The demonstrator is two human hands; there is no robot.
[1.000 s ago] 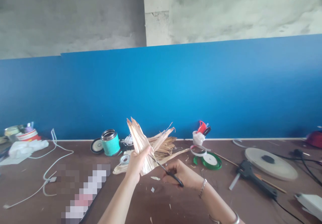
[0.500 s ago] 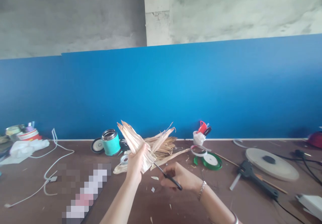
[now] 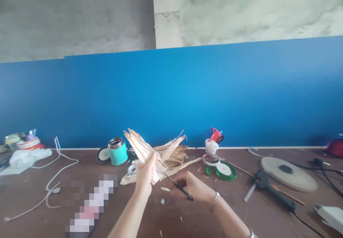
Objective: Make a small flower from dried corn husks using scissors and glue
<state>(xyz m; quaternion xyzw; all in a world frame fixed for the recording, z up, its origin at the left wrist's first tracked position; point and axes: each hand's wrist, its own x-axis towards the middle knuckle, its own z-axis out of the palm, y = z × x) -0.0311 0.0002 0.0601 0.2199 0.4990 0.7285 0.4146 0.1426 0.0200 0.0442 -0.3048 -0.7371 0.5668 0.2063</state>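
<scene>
My left hand [image 3: 144, 172] is closed round a bundle of dried corn husks [image 3: 139, 144], whose pale pointed ends fan out above the fingers. In my right hand [image 3: 191, 188] is a pair of scissors [image 3: 184, 192] with dark handles. The scissors' thin blades reach up and left to the lower edge of the bundle, just right of my left hand; whether they have bitten into it I cannot tell. More dried husks [image 3: 179, 156] lie in a pile on the table behind the bundle. Small cut scraps [image 3: 162, 201] are scattered below my hands.
On the brown table [image 3: 150, 223] stand a turquoise jar [image 3: 118, 151] and a white cup of tools [image 3: 211, 147]. To the right lie a green ribbon roll [image 3: 226, 171], a hot glue gun [image 3: 276, 191] and a round turntable [image 3: 289, 175]. A white cable [image 3: 50, 181] trails at left.
Both hands, the husk bundle and the scissors hold nearly the same position. The whole view has shifted very slightly.
</scene>
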